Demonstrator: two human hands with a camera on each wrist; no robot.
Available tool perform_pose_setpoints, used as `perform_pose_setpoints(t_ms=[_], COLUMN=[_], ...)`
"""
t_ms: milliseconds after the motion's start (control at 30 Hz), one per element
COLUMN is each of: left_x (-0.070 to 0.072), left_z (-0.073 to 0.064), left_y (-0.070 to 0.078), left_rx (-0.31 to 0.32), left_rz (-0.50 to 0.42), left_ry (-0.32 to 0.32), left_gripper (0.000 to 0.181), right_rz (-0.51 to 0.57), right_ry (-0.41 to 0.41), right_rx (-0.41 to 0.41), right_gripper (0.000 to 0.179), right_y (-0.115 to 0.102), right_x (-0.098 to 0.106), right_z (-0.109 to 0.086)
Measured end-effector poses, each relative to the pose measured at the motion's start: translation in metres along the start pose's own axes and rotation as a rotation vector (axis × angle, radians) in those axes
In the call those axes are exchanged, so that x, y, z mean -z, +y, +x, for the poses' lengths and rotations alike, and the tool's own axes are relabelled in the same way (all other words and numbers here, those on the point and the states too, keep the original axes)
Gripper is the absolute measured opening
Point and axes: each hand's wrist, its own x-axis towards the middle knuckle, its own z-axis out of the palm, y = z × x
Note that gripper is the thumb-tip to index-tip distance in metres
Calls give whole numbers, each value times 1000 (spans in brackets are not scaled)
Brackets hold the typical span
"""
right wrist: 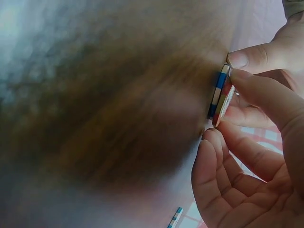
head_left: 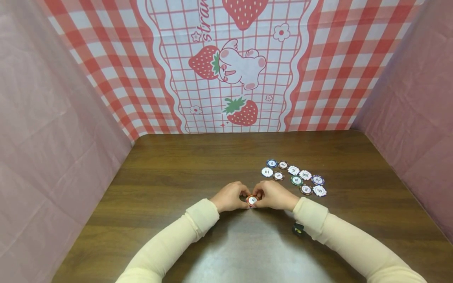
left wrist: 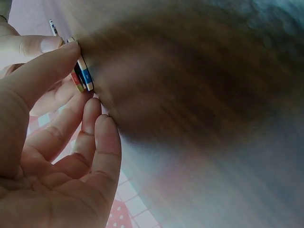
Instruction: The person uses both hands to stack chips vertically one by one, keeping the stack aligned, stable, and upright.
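In the head view a red-rimmed poker chip [head_left: 252,200] with a white centre and a 5 lies between the two hands, near the middle of the table. Under it is a blue-and-white-edged poker chip [right wrist: 217,92], the lower of the two, close to the tabletop in the right wrist view. My left hand [head_left: 230,197] pinches this small stack from the left, thumb on the near side and fingers beyond. From the right, my right hand [head_left: 275,195] grips the same stack, with its thumb and fingertips meeting those of the left.
Several loose poker chips lie flat in a cluster right of the hands, among them a green chip [head_left: 296,180] and a white chip [head_left: 319,191]. A small dark object [head_left: 298,228] shows below the right cuff. Strawberry-patterned cloth [head_left: 244,63] hangs behind the wooden table [head_left: 170,165].
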Motion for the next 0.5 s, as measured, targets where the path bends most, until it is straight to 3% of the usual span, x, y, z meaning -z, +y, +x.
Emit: perform_pose_setpoints(t_ms=[500], left_x=[-1], left_z=[0], left_y=[0], left_rx=[-33], left_rz=[34], left_ry=[3], left_gripper=[30], right_rz=[-2], right_ry=[5], right_rx=[-11], right_gripper=[20], right_y=[-1], right_x=[-1], right_z=[1])
